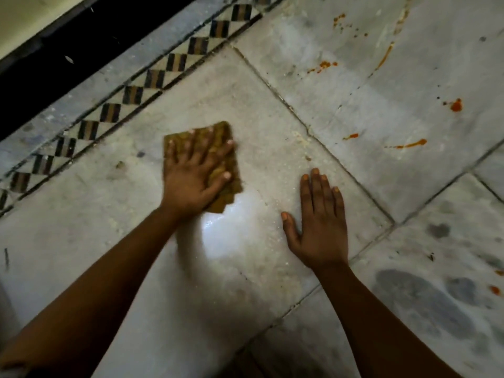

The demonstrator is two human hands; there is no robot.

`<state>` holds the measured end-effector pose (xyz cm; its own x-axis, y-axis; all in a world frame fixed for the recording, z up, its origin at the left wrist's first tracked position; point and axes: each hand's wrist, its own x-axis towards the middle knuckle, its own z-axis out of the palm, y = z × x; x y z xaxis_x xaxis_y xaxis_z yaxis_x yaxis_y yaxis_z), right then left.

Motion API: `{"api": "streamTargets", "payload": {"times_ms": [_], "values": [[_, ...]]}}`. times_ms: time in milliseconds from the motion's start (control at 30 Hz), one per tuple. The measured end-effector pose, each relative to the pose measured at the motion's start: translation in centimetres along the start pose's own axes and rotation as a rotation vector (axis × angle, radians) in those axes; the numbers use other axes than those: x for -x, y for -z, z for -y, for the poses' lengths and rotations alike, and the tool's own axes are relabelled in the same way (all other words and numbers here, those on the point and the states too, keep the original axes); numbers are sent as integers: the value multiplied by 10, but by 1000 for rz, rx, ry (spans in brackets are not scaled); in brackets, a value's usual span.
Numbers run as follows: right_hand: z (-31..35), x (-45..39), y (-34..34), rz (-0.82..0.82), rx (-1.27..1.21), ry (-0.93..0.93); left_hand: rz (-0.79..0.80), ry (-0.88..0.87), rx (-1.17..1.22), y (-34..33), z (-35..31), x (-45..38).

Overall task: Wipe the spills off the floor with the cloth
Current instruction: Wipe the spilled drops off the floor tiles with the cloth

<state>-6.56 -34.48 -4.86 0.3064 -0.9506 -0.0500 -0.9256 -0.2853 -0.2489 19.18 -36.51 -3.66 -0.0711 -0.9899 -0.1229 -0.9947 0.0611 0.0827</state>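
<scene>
A folded mustard-yellow cloth (228, 175) lies flat on the pale marble floor (368, 110). My left hand (195, 170) presses down on it with fingers spread; the hand and cloth are slightly blurred. My right hand (317, 222) rests palm-down on the bare floor to the right of the cloth, fingers apart, holding nothing. Orange spills mark the tile at the upper right: a streak (411, 144), a blob (456, 105), and splatters (323, 65). Pale crumbs (300, 140) lie along the tile joint right of the cloth.
A checkered border strip (131, 95) runs diagonally at the upper left, with a dark band (68, 50) beyond it. Grey smudges (420, 298) stain the tile at the lower right. A bright light reflection (229, 233) shines between my hands.
</scene>
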Motion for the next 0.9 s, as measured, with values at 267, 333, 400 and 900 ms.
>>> {"api": "streamTargets", "payload": {"times_ms": [267,333,400,900], "values": [[0,0,-1,-9,-4,2,-7,373,43,19,-17,-149],[-1,-1,-2,-9,5,5,8,215,4,13,-52,-149],[-1,-1,-1,-10,6,11,-3,5,-22,8,-71,-117],[-3,1,-5,-62,2,39,-171,1279,212,0,51,20]]}}
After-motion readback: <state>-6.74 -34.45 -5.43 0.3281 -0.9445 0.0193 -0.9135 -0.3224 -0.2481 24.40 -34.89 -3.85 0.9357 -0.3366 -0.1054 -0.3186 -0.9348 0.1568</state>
